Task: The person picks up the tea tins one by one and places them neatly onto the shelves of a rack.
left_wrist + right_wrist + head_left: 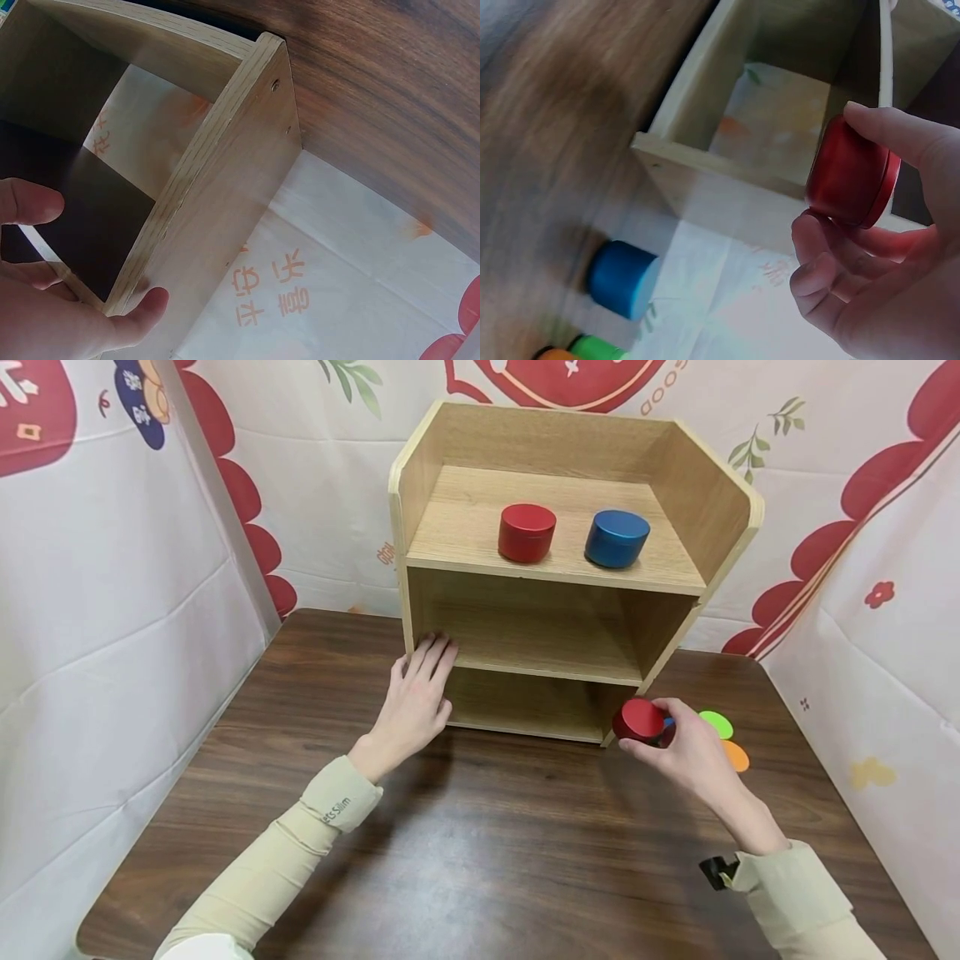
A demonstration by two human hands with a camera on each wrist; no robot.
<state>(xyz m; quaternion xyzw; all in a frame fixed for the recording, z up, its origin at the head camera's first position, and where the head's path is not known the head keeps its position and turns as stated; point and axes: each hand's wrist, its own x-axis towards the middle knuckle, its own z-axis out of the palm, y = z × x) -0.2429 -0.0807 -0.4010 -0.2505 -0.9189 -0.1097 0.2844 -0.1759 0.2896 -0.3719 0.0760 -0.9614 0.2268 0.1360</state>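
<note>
Between thumb and fingers my right hand (693, 743) grips a round red tin (847, 172), beside the lower right front corner of the wooden shelf unit (547, 575). My left hand (412, 706) rests at the unit's left front edge, fingers reaching straight forward. In the left wrist view one finger (146, 315) lies along the outside of the side panel, while the thumb is over the lower opening. Another red tin (527, 533) and a blue tin (617, 538) stand side by side on the top tier.
On the table right of the unit stand another blue tin (622, 279), a green tin (596, 348) and an orange tin (737, 756), partly behind the right hand. Printed white cloth (315, 510) hangs around the dark wooden table (480, 860).
</note>
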